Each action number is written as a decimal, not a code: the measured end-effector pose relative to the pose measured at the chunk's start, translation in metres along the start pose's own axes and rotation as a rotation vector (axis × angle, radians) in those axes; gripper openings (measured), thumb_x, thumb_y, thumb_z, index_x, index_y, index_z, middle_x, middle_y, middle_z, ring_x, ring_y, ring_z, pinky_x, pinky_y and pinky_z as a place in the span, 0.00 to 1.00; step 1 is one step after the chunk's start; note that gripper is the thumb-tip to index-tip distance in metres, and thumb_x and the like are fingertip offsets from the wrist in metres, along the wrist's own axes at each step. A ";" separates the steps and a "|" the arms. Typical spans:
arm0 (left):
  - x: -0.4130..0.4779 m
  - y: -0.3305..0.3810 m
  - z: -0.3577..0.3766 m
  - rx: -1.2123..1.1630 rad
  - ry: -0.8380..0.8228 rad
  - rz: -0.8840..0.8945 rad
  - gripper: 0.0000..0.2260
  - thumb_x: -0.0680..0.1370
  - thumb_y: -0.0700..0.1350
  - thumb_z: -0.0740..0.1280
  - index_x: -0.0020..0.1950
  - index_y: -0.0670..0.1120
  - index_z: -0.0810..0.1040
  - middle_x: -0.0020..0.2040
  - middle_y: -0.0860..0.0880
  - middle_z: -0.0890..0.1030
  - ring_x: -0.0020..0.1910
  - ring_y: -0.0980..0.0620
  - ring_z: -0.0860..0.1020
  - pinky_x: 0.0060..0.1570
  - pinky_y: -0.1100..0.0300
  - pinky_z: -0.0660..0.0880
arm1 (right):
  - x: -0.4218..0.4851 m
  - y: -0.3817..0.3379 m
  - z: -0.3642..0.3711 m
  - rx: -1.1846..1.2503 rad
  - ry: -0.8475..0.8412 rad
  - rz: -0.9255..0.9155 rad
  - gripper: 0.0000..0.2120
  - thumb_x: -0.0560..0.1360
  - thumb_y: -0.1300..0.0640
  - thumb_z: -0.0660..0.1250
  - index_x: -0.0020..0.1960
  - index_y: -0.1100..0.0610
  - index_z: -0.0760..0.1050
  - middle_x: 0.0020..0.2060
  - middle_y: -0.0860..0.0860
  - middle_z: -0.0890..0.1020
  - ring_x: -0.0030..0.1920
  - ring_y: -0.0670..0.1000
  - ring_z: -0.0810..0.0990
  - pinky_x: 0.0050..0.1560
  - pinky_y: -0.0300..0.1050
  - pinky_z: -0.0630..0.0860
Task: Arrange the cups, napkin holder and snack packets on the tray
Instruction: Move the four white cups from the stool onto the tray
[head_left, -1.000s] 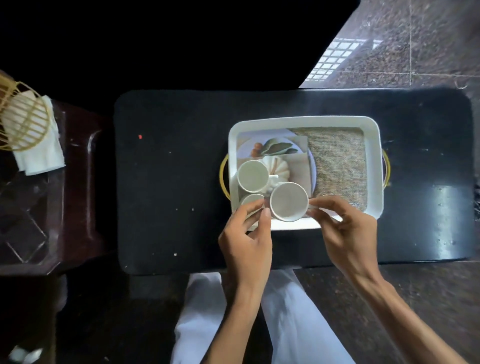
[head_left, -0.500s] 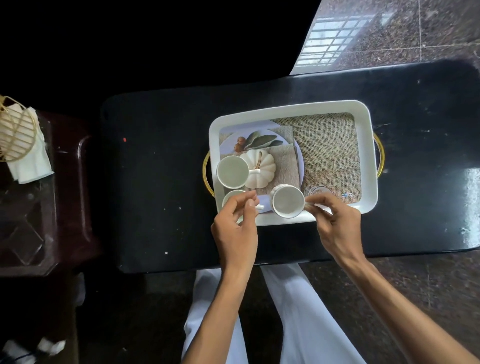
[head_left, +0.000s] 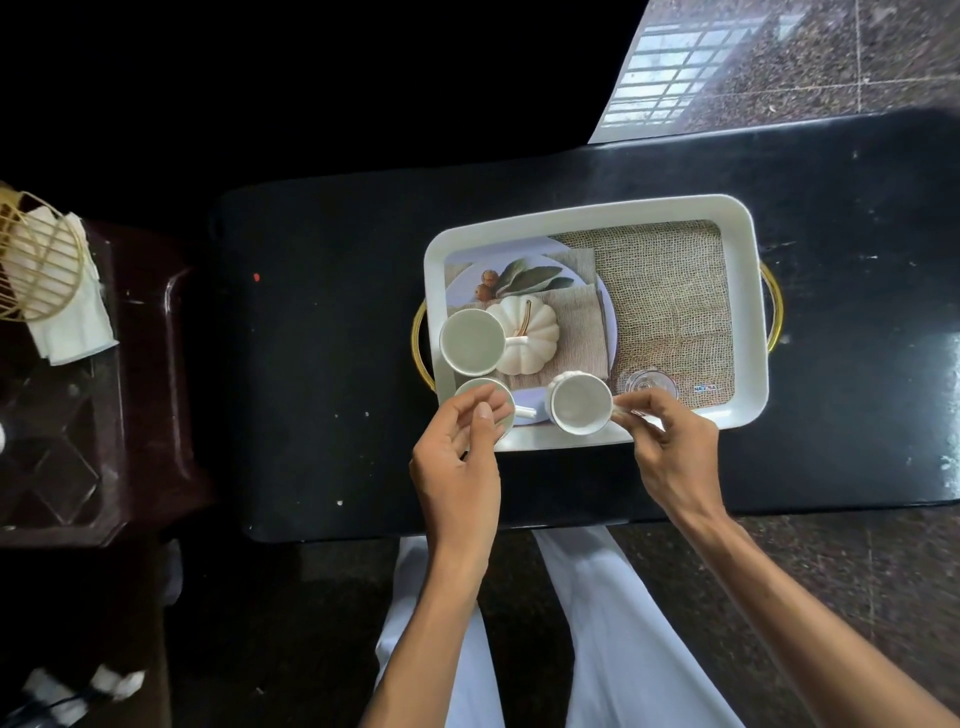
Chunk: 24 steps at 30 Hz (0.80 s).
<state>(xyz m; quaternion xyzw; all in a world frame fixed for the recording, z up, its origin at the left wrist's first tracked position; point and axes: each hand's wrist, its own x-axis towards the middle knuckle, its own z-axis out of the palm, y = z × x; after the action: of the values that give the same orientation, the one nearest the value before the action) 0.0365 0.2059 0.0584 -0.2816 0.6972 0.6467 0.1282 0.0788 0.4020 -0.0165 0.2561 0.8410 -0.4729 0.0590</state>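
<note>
One wide-angle view, worn on the head, looks steeply down onto the dark desk (head_left: 322, 364) from close above. The tray (head_left: 750, 312) lies right of centre and a cup (head_left: 579, 402) near mid-frame, with the left hand (head_left: 457, 467) and right hand (head_left: 675, 457) entering from below.

The only lettering in view was a small blue mark (head_left: 705, 388) printed on the floor of the white tray (head_left: 748, 312). It sat on the burlap-pattern picture near the tray's front right corner, close to the inner wall. It looked like a short brand word in capitals on one line (the first letters may have been "NA", though that was far from sure), with a fleck of red in it. The rest was too small and blurred to make out. No numbers or signs could be read.
</note>
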 end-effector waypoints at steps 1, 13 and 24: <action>0.001 0.001 -0.001 -0.001 0.004 0.000 0.11 0.83 0.39 0.65 0.53 0.53 0.83 0.49 0.52 0.88 0.53 0.54 0.86 0.52 0.63 0.82 | 0.000 0.000 0.000 -0.005 -0.002 0.004 0.05 0.75 0.59 0.74 0.50 0.54 0.83 0.41 0.39 0.83 0.45 0.37 0.82 0.45 0.33 0.78; 0.008 0.009 -0.027 0.030 -0.011 0.055 0.10 0.84 0.42 0.64 0.58 0.54 0.83 0.54 0.54 0.87 0.56 0.56 0.85 0.57 0.56 0.82 | -0.006 -0.029 -0.008 -0.148 -0.068 0.015 0.13 0.75 0.64 0.73 0.59 0.55 0.82 0.50 0.45 0.82 0.53 0.49 0.81 0.56 0.44 0.78; 0.029 0.036 -0.168 -0.014 0.161 0.087 0.11 0.84 0.40 0.62 0.60 0.50 0.82 0.56 0.51 0.86 0.57 0.55 0.85 0.55 0.59 0.82 | -0.048 -0.139 0.070 -0.181 -0.127 -0.320 0.15 0.73 0.64 0.74 0.58 0.56 0.81 0.56 0.50 0.82 0.56 0.53 0.81 0.55 0.51 0.79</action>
<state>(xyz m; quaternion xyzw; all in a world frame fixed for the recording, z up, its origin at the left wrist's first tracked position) 0.0238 0.0363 0.0945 -0.3028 0.7123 0.6318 0.0416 0.0420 0.2673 0.0680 0.0825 0.9046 -0.4140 0.0586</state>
